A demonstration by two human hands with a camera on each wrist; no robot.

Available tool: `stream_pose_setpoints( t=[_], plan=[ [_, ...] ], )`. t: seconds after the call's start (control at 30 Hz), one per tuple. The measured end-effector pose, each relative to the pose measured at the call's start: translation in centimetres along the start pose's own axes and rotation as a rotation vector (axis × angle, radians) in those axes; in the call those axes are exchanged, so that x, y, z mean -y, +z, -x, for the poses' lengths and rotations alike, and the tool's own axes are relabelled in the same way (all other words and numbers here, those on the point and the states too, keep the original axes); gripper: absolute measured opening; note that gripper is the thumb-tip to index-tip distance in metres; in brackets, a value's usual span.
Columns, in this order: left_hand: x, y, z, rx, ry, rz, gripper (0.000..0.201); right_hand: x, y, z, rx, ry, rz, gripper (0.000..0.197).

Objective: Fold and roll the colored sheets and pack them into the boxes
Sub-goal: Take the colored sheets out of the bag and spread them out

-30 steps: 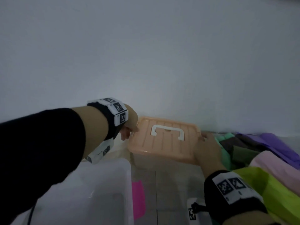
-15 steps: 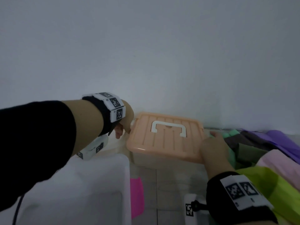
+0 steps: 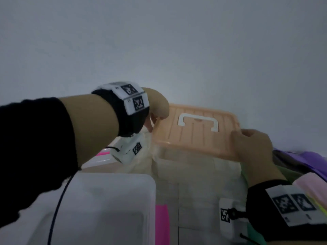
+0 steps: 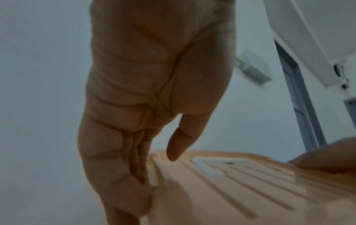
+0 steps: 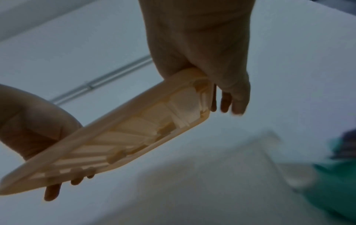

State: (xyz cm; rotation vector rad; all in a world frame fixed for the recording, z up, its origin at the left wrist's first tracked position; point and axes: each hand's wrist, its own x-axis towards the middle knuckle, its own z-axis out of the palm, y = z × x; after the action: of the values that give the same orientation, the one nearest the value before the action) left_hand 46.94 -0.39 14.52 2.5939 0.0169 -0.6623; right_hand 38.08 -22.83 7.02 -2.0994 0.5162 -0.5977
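Colored sheets (image 3: 304, 175) sit in a heap at the right edge of the desk (image 3: 196, 200), purple, pink, green and yellow-green layers, just beside the right forearm. Peach lid (image 3: 194, 131) with white handle (image 3: 198, 122) is held in the air, tilted, above a translucent box (image 3: 194, 167) standing at the foot of the plain pale wall (image 3: 159, 50). Left hand (image 3: 157, 105) grip: thumb on top, fingers under the lid's left edge. Right hand (image 3: 253, 147) grip: clamped on the right edge, fingers underneath per right wrist view. Second, frosted box (image 3: 109, 206) is nearer, lower left; a pink sheet (image 3: 161, 225) shows just beside its right wall. Left forearm and black sleeve (image 3: 31, 147) block most of the left side. Left wrist view shows a door frame (image 4: 300, 97) further off. Lighting dim, the translucent box's contents unreadable.
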Motion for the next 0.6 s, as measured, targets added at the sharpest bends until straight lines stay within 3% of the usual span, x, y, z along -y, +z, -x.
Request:
stream_pose_setpoints(
  t=[0.07,0.13,0.2,0.27,0.33,0.5,0.6],
  plan=[
    [0.6,-2.1,1.1,-0.111,0.028,0.036,0.010,2.3,-0.2,0.4,0.189,-0.001,-0.401,0.025],
    [2.3,-4.6,2.2,-0.234,0.037,-0.002,0.014,4.7,0.3,1.1,0.490,0.128,-0.862,0.046],
    [4.8,-6.8,3.5,-0.317,-0.020,-0.055,0.017,6.8,1.3,2.1,0.718,0.146,-0.989,0.040],
    [7.8,-8.2,4.5,-0.349,-0.126,-0.109,0.019,8.7,3.0,3.2,0.914,0.134,-0.957,0.033],
    [10.9,-8.7,5.1,-0.339,-0.219,-0.140,0.024,10.0,5.4,4.4,1.038,0.116,-0.891,0.040],
    [16.7,-8.2,6.6,-0.275,-0.358,-0.067,0.033,10.9,10.6,6.0,1.021,0.136,-0.572,0.063],
    [17.9,-7.7,7.5,-0.217,-0.339,-0.093,0.037,10.5,12.3,6.2,1.048,-0.010,-0.116,0.052]
  ],
)
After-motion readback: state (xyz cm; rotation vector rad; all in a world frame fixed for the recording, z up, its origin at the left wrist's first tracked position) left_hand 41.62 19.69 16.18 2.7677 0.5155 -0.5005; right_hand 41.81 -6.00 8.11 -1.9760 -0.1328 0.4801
